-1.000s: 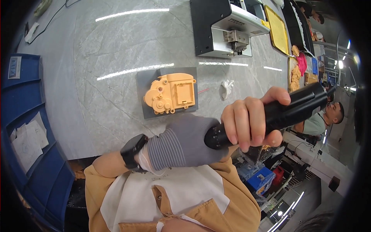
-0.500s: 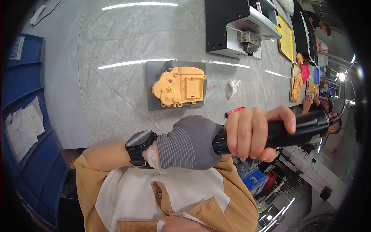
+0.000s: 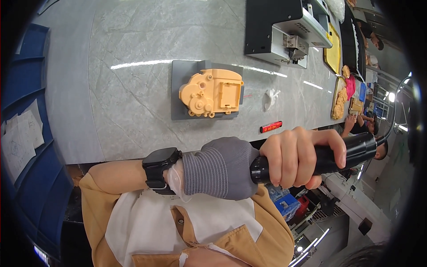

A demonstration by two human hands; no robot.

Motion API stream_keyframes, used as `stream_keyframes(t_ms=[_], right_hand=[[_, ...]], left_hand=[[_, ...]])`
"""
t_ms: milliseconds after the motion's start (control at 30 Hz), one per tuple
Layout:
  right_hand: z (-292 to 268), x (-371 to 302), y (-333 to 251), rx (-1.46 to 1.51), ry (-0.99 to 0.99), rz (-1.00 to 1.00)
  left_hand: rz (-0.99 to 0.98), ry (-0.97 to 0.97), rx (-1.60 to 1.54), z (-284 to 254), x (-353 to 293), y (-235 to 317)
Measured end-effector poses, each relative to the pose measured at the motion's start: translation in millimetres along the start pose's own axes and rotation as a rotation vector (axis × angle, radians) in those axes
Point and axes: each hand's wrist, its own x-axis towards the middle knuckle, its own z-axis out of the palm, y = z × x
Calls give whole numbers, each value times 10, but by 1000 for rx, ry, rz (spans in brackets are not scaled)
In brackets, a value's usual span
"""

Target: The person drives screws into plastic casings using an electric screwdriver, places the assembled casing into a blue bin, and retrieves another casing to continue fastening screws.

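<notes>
Driver [image 3: 338, 153], black, clenched in bare right hand [image 3: 300, 155] and capped by gloved left hand [image 3: 222, 167] at lower centre; next move likely needs aiming at orange housing [image 3: 212, 92].

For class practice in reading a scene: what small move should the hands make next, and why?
Probably swing the black power tool up toward the orange housing on its grey plate. The right hand grips the tool below the table edge, the gloved left hand at its tip.

Single head view, looking down, hands close.
</notes>
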Motion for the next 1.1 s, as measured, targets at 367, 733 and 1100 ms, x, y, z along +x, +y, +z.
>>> stream_keyframes(t_ms=[367,733,1100], right_hand=[[191,3,-77,-142,26,60],[-261,656,-912,-1119,660,-594],[-762,863,-613,-1529,643,-476]], left_hand=[[10,-160,-54,-127,-9,138],[73,668,1039,-712,-252,-399],[183,686,941,-754,-17,-560]])
